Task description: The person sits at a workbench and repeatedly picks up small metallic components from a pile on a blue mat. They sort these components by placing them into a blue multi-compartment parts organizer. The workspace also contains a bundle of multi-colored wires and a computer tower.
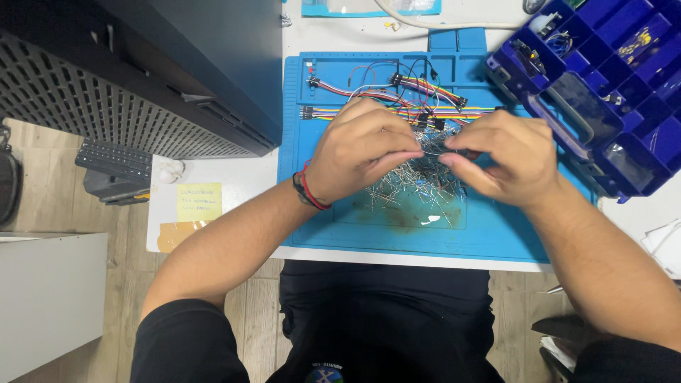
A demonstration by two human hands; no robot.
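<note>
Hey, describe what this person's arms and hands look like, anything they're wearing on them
Both hands are bare, no gloves or rings visible. The left hand has a red cord bracelet and a thin black band at the wrist. The right hand shows nothing worn at the wrist. Short black sleeves cover the upper arms; forearms are uncovered.

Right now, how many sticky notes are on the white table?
1: a yellow paper sticky note on the white table, left of the blue silicone mat; others may be hidden.

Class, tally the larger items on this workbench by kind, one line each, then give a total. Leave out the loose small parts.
Blue work mat: 1
Dark blue compartment organiser box: 1
Yellow sticky note: 1
Pile of small wire-legged parts: 1
Hands, left hand and right hand: 2
Total: 6
</note>
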